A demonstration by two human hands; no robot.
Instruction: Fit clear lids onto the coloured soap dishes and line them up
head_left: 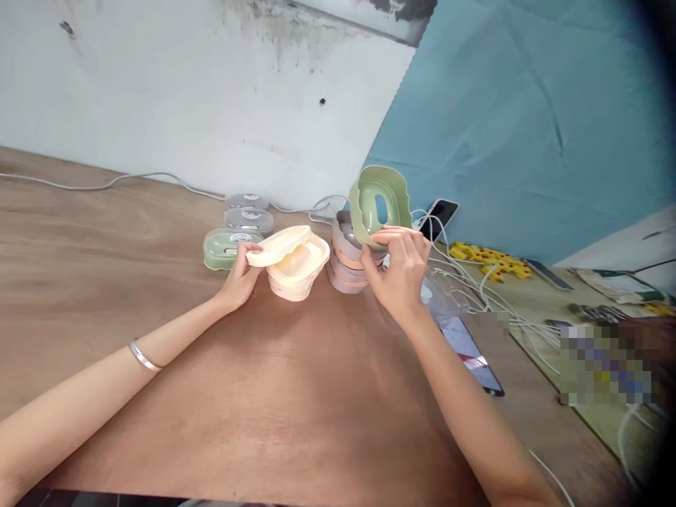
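Two hands are at work in the head view, each gripping a wavy-rimmed tray near the far edge of the wooden desk [296, 394]. The left hand [237, 285] pinches a cream tray [279, 246] by its left end, tilted over the cream stack [290, 290]; whether the two touch I cannot tell. The right hand [398, 267] pinches a green tray [368, 204] by its lower rim, its hollow facing the camera, above the mauve-and-peach stack [347, 278]. Lidded boxes [249, 221] stand to the left, close to that far edge; a phone [472, 355] lies toward the right edge. Good handling, I judge, calls for a light rim grip, levelling the cream tray to match the rim beneath, and keeping the green one clear of the stack.
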